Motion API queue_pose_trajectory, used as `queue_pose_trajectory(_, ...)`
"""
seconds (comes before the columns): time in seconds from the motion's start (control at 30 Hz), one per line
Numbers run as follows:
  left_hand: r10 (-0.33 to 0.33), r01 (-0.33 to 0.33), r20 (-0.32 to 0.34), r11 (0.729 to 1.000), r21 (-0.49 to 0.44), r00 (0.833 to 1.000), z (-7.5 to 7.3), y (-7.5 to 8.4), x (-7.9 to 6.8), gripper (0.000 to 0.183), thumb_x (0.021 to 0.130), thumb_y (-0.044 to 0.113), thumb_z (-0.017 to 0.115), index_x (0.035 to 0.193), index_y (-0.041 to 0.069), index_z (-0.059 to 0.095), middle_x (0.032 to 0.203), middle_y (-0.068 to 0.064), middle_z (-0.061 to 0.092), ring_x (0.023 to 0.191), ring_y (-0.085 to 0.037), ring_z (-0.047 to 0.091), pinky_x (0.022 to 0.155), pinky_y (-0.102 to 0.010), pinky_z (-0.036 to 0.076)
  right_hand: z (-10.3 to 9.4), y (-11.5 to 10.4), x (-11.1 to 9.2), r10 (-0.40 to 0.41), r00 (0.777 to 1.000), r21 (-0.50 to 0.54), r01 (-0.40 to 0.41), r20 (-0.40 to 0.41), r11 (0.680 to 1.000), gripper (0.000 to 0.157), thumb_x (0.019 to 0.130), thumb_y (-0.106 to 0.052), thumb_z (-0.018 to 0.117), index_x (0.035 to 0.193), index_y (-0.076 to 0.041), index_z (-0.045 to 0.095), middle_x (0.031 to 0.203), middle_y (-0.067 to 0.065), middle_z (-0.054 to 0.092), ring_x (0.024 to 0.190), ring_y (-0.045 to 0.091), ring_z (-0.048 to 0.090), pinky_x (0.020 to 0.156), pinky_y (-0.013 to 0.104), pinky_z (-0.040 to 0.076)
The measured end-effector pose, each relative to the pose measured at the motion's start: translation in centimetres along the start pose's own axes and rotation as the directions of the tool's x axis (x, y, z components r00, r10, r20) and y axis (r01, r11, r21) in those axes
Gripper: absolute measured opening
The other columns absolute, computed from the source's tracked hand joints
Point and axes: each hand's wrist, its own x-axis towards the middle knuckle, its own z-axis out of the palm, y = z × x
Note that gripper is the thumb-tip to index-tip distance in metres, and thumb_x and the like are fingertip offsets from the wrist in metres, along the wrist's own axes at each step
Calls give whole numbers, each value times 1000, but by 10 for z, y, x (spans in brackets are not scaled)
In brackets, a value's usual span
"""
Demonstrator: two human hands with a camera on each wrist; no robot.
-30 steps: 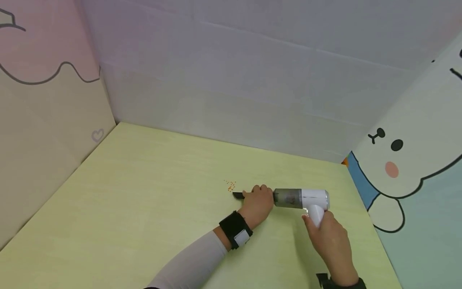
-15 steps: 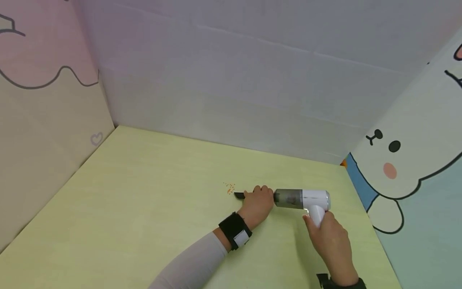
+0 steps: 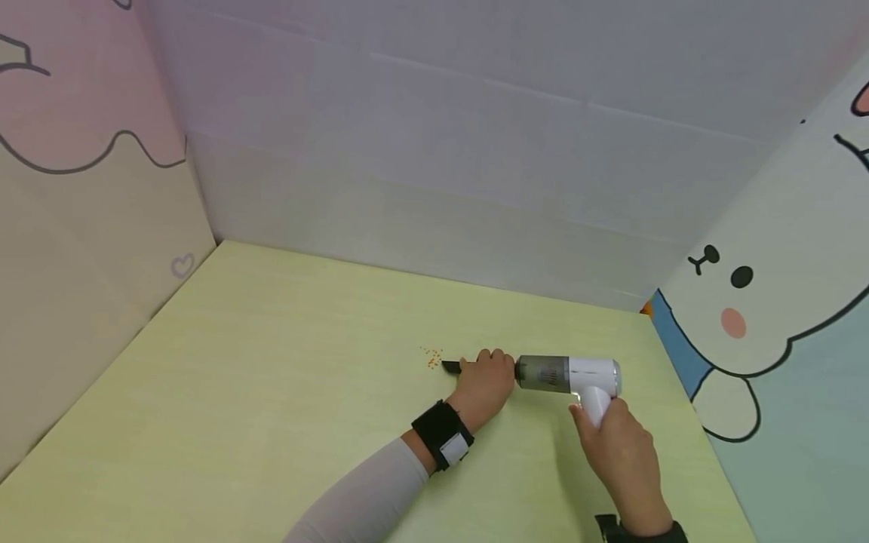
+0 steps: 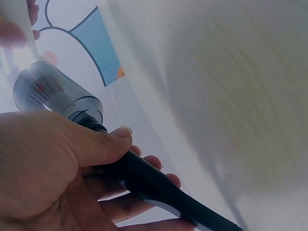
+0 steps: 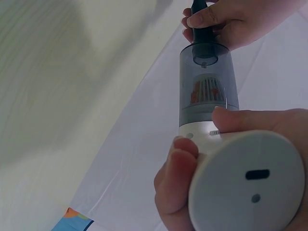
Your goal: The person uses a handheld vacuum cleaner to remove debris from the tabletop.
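A white handheld vacuum cleaner [image 3: 592, 371] is held sideways over the yellow-green table. My right hand [image 3: 621, 456] grips its handle from below. With the thumb on one side and fingers on the other, my left hand [image 3: 483, 385] holds the long black nozzle [image 4: 144, 180] near the vacuum's front. The nozzle's tip points left, close beside a small scatter of orange crumbs [image 3: 432, 356] in the head view. Orange-red bits show around the ribbed filter [image 5: 208, 90] inside the clear grey dust cup [image 5: 187, 72]. A light glows at the cup's base in the left wrist view.
The pale table [image 3: 271, 362] reaches back to a plain lilac-grey wall [image 3: 434, 151]. A cream and pink wall [image 3: 88, 226] borders it on the left, a wall with a cartoon animal [image 3: 781, 302] on the right.
The nozzle's tip has shifted slightly right, and the crumbs now lie more level with it. Table and walls sit a little lower in the head view. Both hands keep their hold.
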Motion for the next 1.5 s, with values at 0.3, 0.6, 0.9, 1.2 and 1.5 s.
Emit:
queue_pose_trajectory(0.3,-10,10,20,1000,-23,1000,2,-2,2,19,95,18,51,108,9,61,95,-6,60,91,-24,58,72,-47,55,0,-3,0,-1,1000,-3,2,12,1000,66,87,-50,54,98,14,42,72,21,53,53,24,50,40,36,45)
queue_pose_trajectory(0.6,-13,13,27,1000,-5,1000,2,-4,2,19,95,17,50,108,9,60,96,-7,59,92,-24,58,73,-47,55,2,-6,2,-25,1000,-5,25,-7,1000,60,87,-45,57,96,13,42,70,19,52,52,23,49,39,34,44)
queue_pose_trajectory(0.9,-7,7,13,1000,14,1000,4,-5,2,19,95,18,50,109,9,60,97,-7,60,92,-24,58,73,-47,56,3,-7,3,-15,1000,-11,15,14,1000,62,87,-47,56,97,13,42,71,20,53,52,23,49,40,34,44)
queue_pose_trajectory(1.2,-8,8,19,1000,10,1000,4,-7,4,21,95,19,50,111,9,60,99,-7,60,94,-25,58,75,-48,55,5,-8,5,-40,999,-11,40,-27,999,59,87,-45,57,93,12,43,68,17,52,50,22,48,39,34,43)
queue_pose_trajectory(1.5,-18,18,5,1000,21,1000,3,-10,2,22,96,20,49,112,9,60,100,-7,60,95,-24,58,76,-46,55,7,-10,6,-24,1000,-5,24,-13,1000,60,87,-45,57,95,12,43,70,19,52,52,23,49,39,33,43)
